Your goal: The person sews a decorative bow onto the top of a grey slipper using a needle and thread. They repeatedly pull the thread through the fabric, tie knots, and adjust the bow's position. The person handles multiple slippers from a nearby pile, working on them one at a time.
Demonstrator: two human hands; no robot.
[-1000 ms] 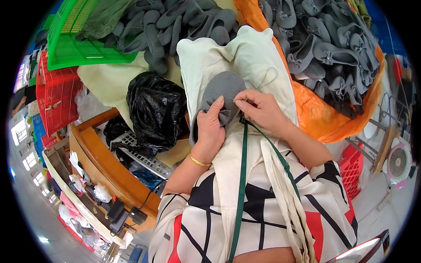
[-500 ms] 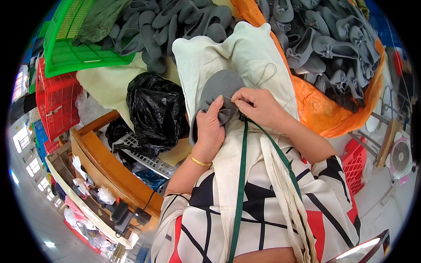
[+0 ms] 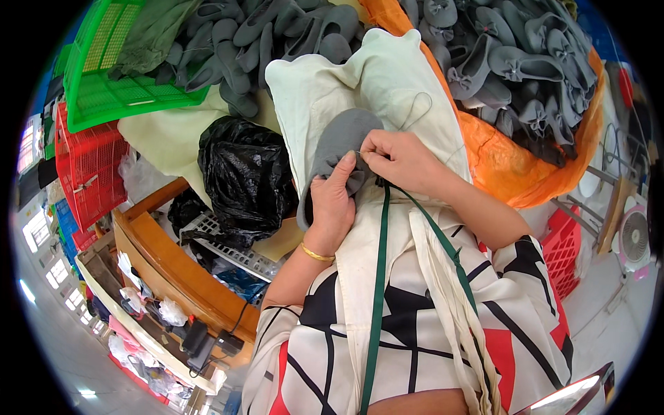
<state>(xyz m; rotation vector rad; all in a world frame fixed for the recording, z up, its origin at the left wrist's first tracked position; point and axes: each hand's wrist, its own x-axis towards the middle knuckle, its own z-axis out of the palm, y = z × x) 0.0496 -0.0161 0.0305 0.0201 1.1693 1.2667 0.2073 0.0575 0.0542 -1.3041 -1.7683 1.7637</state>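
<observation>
A grey fabric shoe (image 3: 346, 131) with a grey bow (image 3: 356, 182) lies over my lap on the pale apron (image 3: 391, 76). My left hand (image 3: 330, 204) is closed round the shoe's side, its thumb pressed on top beside the bow. Just right of that thumb, my right hand (image 3: 402, 162) pinches a thin sewing needle against the shoe; the fingers hide most of it. A dark thread (image 3: 418, 104) loops across the apron beyond my right hand. Green apron straps (image 3: 379, 290) run down my front.
Many grey shoes (image 3: 242, 41) are heaped at the far left by a green basket (image 3: 131, 104). More bow-trimmed shoes (image 3: 526, 66) fill an orange sack (image 3: 505, 169) at the right. A black plastic bag (image 3: 242, 173) and wooden drawer (image 3: 187, 266) stand left; a fan (image 3: 633, 235) stands right.
My right fingers have drawn in closer to my left thumb, and less of the needle shows between them. My left hand keeps its grip on the shoe.
</observation>
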